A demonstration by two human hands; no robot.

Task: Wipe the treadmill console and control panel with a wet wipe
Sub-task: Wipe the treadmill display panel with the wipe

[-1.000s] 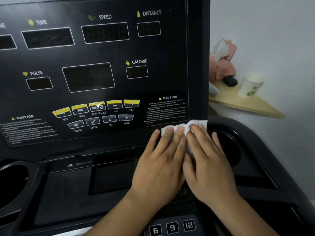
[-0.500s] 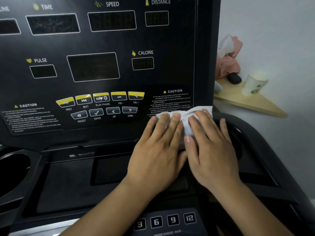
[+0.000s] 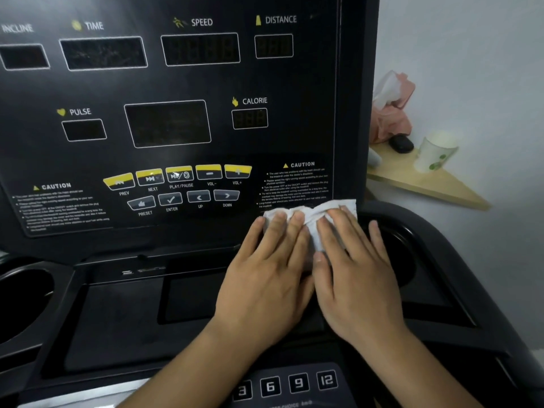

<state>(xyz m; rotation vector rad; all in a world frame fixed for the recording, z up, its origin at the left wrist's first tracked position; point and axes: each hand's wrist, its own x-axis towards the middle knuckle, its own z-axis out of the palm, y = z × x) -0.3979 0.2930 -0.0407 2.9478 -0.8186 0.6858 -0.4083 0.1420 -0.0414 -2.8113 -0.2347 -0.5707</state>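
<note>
Pressing a crumpled white wet wipe (image 3: 312,214) against the black console (image 3: 309,83), right at the lower edge of the right-hand CAUTION label (image 3: 297,184) and covering part of its last printed line. Pinning it there with the left hand (image 3: 265,278) and right hand (image 3: 356,275) side by side, fingers straight and slightly spread, laid flat on top rather than curled round it. Leaving only the wipe's upper rim showing above the fingertips, plus a strip in the gap between the two hands, below the label. Resting the right little finger over the edge of the cup holder (image 3: 409,260), down and right of the label. Touching none of the button rows (image 3: 182,184) to the label's left. Showing the numbered speed keys (image 3: 285,384) well below the label, between the forearms, and a paper cup (image 3: 435,154) on a wooden shelf (image 3: 426,187) to the label's right, past the console's edge.
</note>
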